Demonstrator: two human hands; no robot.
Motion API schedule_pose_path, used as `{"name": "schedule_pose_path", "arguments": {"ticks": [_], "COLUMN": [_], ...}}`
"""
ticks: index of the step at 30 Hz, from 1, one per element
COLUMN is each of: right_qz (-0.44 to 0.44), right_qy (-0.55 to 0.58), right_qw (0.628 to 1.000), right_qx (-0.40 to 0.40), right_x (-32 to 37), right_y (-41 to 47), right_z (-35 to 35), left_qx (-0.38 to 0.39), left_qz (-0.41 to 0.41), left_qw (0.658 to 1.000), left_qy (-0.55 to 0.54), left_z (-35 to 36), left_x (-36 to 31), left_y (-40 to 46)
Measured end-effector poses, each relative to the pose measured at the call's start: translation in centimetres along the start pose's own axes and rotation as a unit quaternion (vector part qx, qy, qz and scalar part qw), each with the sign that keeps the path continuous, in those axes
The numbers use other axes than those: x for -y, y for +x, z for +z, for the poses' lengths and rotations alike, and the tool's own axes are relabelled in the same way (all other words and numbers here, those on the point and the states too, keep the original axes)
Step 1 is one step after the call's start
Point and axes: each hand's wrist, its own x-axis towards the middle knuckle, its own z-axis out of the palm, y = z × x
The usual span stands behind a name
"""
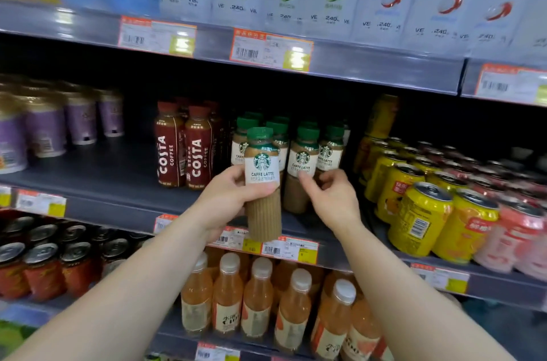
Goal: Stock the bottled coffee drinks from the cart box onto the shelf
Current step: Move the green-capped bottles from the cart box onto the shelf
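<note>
- Head camera view: two bare forearms are seen reaching up from the lower corners toward a shop shelf (118,183).
- A caffe latte bottle (262,183) is gripped around its middle by the left hand (228,197), fingers wrapped behind and thumb laid across the label's lower edge.
- The bottle is held upright in front of the shelf lip, its long axis vertical with a slight lean, green cap up, label turned to the camera.
- The right hand (331,197) is raised just beside it, holding nothing, fingers loosely curled, with the fingertips at the label of a shelved latte bottle (302,165); contact cannot be confirmed.
- Behind the held bottle, further green-capped latte bottles are lined up upright on the shelf.
- To their left, red Costa coffee bottles (183,147) are ranged; yellow cans (414,212) are stacked to the right.
- Purple cups (80,121) are blurred at far left.
- Orange drink bottles (257,298) are shown on the tier below.
</note>
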Motion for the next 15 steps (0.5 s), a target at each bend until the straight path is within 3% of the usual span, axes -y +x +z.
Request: {"name": "schedule_pose_path", "arguments": {"ticks": [2, 4, 5, 11, 13, 15], "right_qz": [-0.043, -0.080, -0.098, -0.125, -0.108, -0.082], "right_qy": [0.089, 0.045, 0.007, -0.008, -0.031, -0.062], "right_qw": [0.993, 0.972, 0.965, 0.987, 0.991, 0.992], "right_qx": [0.071, 0.216, 0.244, 0.099, 0.067, 0.078], "right_x": [0.8, 1.5, 1.6, 0.2, -0.7, -1.6], "right_y": [-1.3, -2.7, -3.1, -2.5, -1.8, -1.2], "right_z": [-1.5, -2.6, -2.9, -4.5, -5.2, -5.2], "left_qx": [0.006, 0.011, 0.016, 0.042, 0.018, 0.004], "left_qz": [0.013, 0.032, 0.044, 0.114, 0.120, 0.115], "left_qw": [1.000, 0.999, 0.999, 0.991, 0.982, 0.948], "left_qy": [0.005, 0.006, 0.005, 0.064, 0.147, 0.296], "left_z": [0.8, 2.1, 2.8, 5.2, 4.7, 3.9], "left_x": [-0.1, -0.2, -0.3, -0.8, 0.0, 1.1], "left_y": [0.3, 0.6, 0.7, 1.4, 1.5, 1.4]}}
